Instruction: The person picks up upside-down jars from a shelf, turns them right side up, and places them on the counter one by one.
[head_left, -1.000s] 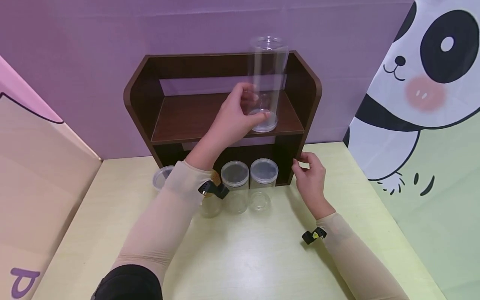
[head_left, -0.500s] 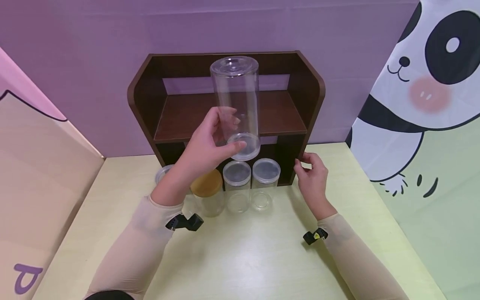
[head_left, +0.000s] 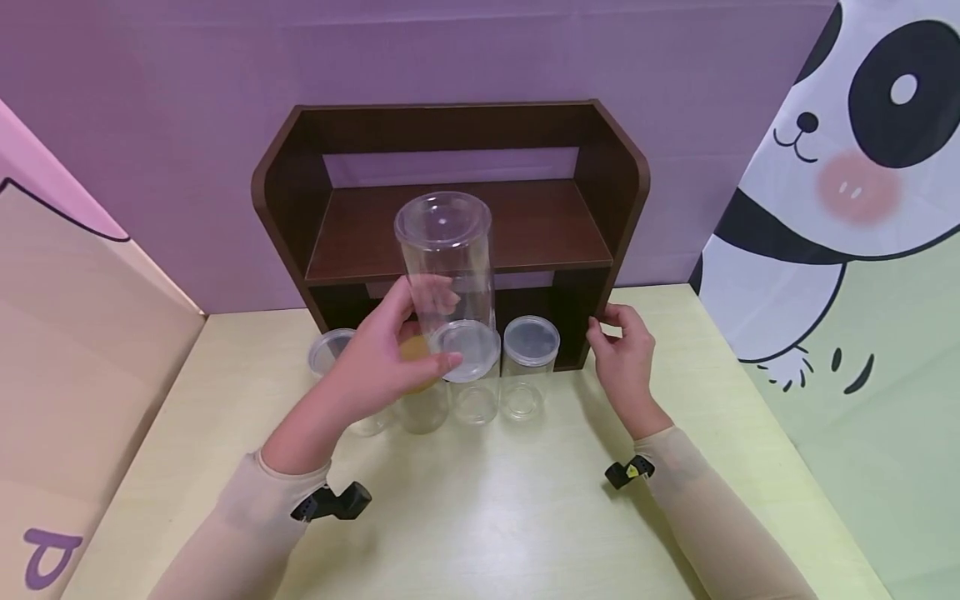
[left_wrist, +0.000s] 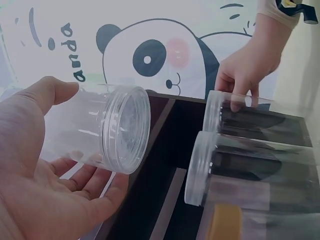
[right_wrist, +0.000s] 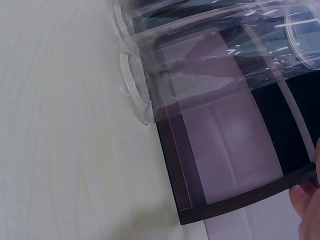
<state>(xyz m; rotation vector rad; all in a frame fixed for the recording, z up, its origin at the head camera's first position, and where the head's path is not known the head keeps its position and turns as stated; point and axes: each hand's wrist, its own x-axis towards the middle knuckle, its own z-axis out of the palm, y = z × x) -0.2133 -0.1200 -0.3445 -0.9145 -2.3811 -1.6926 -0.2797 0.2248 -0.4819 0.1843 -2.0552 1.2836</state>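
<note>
My left hand grips a tall clear jar near its lower end, thumb on one side and fingers on the other. The jar is held in the air in front of the shelf. Its ridged, lid-like end faces down in the left wrist view. My right hand holds the edge of the dark brown shelf's right side panel; in the right wrist view only fingertips show at that panel. A row of lidded clear jars stands before the shelf, among them the rightmost jar.
A jar with an orange-brown lid stands in the row, partly hidden by my left hand in the head view. Another lidded jar is at the row's left end. The pale table extends in front; a purple backdrop hangs behind.
My left hand has brought the tall jar from over the upper shelf board down, left and towards me. The orange-brown lid is now largely covered. My right hand stays at the side panel.
</note>
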